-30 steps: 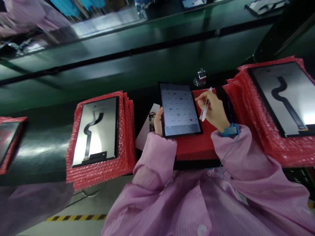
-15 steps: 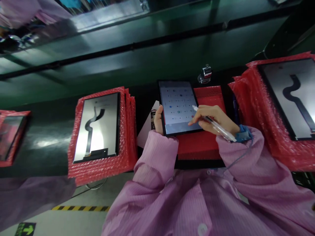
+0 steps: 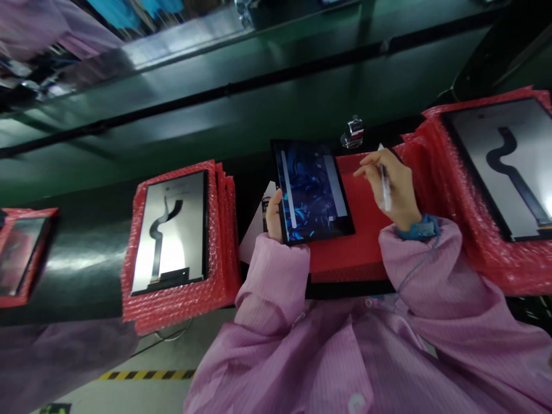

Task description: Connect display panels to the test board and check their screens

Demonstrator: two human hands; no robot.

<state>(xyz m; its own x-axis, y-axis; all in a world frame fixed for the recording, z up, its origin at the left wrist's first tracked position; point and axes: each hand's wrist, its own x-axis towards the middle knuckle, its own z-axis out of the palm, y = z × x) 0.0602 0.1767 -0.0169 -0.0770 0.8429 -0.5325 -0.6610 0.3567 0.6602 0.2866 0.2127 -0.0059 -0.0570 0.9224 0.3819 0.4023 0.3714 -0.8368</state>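
Tablet (image 3: pixel 313 191), long axis forward, slightly leftward

Red bubble-wrap stacks (image 3: pixel 225 253) lie on the dark bench (image 3: pixel 88 259)

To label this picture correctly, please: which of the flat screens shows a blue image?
The tablet held by the left hand, in the middle. The other panels, lying with red bubble wrap to either side, show no blue.
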